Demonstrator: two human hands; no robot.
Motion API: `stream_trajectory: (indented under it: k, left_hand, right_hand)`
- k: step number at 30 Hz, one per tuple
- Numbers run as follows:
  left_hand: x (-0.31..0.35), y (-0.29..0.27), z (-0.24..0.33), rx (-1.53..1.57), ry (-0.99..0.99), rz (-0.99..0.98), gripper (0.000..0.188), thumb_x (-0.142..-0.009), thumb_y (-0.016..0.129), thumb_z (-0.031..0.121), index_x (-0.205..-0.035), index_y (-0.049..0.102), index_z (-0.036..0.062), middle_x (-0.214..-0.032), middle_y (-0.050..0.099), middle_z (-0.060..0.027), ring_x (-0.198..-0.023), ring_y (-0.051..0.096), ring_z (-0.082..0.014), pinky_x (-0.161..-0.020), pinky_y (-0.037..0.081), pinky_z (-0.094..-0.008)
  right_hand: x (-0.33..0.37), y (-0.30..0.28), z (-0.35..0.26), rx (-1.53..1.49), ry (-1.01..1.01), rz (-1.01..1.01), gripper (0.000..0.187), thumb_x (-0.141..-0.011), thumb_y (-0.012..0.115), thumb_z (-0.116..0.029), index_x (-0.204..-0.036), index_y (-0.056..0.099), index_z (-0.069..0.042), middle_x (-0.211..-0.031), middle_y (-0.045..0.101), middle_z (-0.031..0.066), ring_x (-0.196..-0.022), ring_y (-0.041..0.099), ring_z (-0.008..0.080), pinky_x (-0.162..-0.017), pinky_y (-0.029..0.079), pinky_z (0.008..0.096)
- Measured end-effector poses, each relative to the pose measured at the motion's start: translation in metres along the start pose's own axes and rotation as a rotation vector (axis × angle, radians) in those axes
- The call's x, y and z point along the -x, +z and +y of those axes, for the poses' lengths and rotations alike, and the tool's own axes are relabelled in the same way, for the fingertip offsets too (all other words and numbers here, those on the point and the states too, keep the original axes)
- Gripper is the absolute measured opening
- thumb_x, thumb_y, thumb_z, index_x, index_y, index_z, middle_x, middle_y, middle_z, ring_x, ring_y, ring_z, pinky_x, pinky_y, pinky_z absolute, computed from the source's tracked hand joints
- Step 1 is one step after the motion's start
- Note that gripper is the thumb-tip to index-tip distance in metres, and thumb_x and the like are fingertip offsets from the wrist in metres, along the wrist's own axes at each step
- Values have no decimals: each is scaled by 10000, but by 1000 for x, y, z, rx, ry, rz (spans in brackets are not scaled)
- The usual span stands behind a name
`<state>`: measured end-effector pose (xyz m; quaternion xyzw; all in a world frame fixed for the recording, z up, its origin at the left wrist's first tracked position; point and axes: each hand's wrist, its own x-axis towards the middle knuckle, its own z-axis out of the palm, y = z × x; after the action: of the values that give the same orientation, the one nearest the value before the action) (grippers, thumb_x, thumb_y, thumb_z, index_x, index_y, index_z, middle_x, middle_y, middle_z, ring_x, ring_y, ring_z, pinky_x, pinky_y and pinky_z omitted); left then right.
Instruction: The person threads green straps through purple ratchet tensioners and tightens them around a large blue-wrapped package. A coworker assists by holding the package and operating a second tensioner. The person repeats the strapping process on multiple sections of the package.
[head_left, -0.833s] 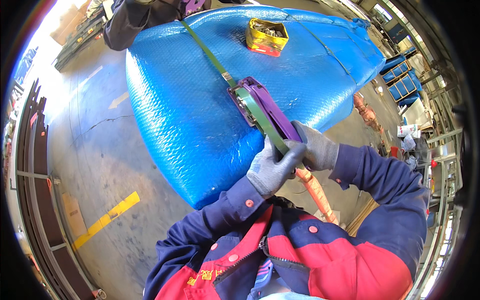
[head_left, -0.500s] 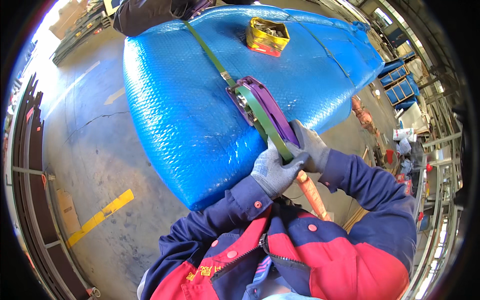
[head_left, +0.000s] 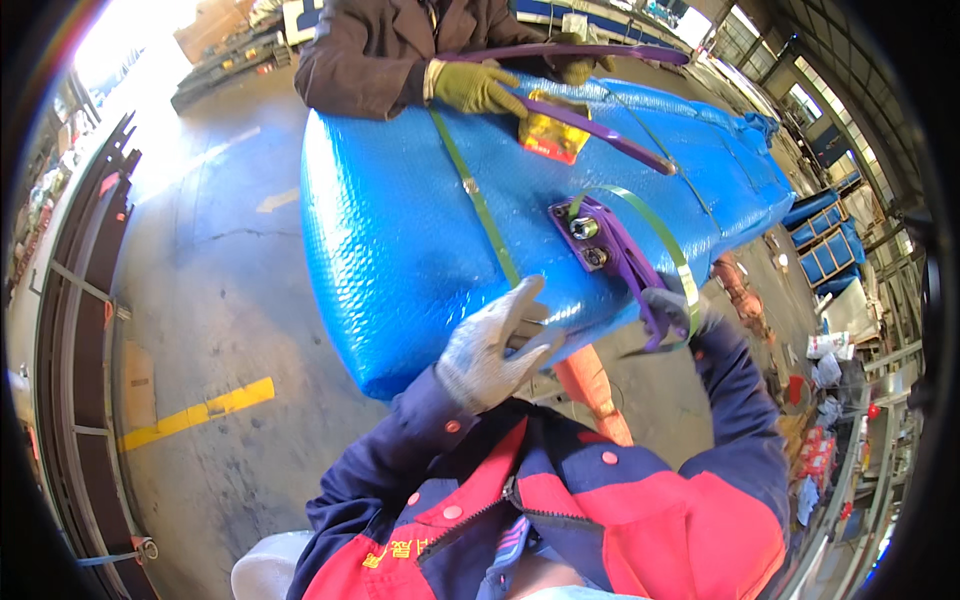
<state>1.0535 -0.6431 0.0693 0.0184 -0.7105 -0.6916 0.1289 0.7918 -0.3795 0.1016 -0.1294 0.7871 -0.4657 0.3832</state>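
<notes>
A large bundle wrapped in blue bubble sheeting (head_left: 400,240) lies in front of me. Across it runs a green packing strap (head_left: 488,222) with a small metal seal on it. My right hand (head_left: 682,308), in a grey glove, is closed round the handle of a purple strapping tensioner (head_left: 622,258). A loop of green strap (head_left: 665,228) curves up from the tensioner and passes down by that hand. My left hand (head_left: 492,345), also gloved, is held with its fingers apart over the near edge of the bundle, by the strap, and holds nothing.
Across the bundle a co-worker's green-gloved hand (head_left: 478,88) grips a long-handled purple tool (head_left: 600,130). It passes over a yellow box (head_left: 550,140). An orange support (head_left: 590,385) stands below the near edge. Dark metal profiles (head_left: 75,260) lie along the left.
The tensioner has shifted right, away from the strap across the bundle. My left hand has let go and moved left. The co-worker has leaned in with the long-handled tool.
</notes>
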Motion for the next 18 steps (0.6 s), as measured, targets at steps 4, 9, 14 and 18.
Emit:
stream_trajectory:
  k: [4,9,14,18]
  left_hand:
    - [-39,-27,10,-714,145,221,584,-955,741,330,-1374,581,-43,-1152,727,-262,-1063,723,-429,-892,591,-477]
    - [-127,-44,-33,-1115,-307,276,483,-954,732,385,-1266,606,40,-1107,755,-238,-1037,725,-431,-891,576,-502]
    - [-142,-47,-59,-509,-470,423,543,-940,786,226,-1395,559,34,-979,721,-149,-861,751,-290,-714,617,-440]
    - [-117,-40,-60,-127,-359,577,595,-984,742,133,-1509,488,12,-1017,708,-161,-805,741,-258,-668,628,-397]
  right_hand:
    - [-15,2,49,-316,-239,-116,488,-1001,737,-318,-1321,567,8,-933,709,124,-718,730,246,-642,634,398]
    - [-19,3,56,-278,-281,-218,470,-1010,703,-157,-1423,555,10,-1111,734,101,-892,744,213,-795,611,362]
    - [-14,6,48,-258,-343,-237,415,-1049,679,-246,-1352,603,28,-1066,714,63,-896,679,148,-793,561,311]
    - [-18,7,52,-435,-422,-330,530,-1030,702,-259,-1458,558,20,-1191,730,101,-957,743,183,-861,617,331]
